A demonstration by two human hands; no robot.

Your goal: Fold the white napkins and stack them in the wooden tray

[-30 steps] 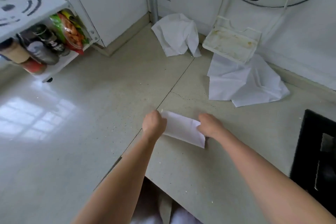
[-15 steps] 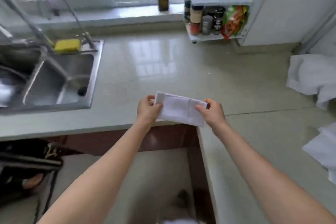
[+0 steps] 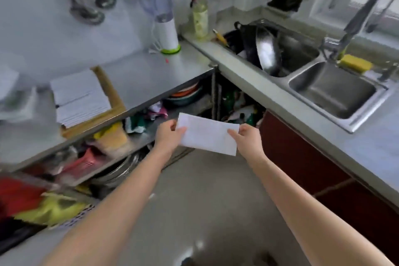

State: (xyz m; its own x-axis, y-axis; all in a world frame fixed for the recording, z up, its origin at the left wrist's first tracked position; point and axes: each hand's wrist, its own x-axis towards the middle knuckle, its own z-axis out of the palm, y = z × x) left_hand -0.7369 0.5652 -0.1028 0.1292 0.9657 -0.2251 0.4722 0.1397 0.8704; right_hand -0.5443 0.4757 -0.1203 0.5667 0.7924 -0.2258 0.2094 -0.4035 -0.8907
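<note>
A folded white napkin (image 3: 208,134) is held in the air between both hands, above the floor and in front of the open shelves under the counter. Its left short edge is pinched by the left hand (image 3: 169,136), the thumb lying on the upper face and the remaining fingers curled beneath it. Its right short edge is pinched in the same way by the right hand (image 3: 248,139), thumb on top and fingers tucked under. The napkin is stretched flat between the two sets of fingers as a rectangle, its right end tilted slightly lower than its left. Well to the left of the left fingers and farther from the body, a wooden tray (image 3: 108,101) is seen resting on the metal counter (image 3: 151,75); a stack of folded napkins (image 3: 79,97) lies in it, and the held napkin is well apart from that stack. Beyond the fingers, at the back of the counter, a blender (image 3: 164,17) with a green lid and a spray bottle (image 3: 199,15) are set against the wall. To the right of the right fingers and beyond them, a double sink (image 3: 380,95) is sunk into the counter, with a dark wok (image 3: 265,49) leaned in its far basin and a yellow sponge (image 3: 356,65) placed at its rim beside the tap.
</note>
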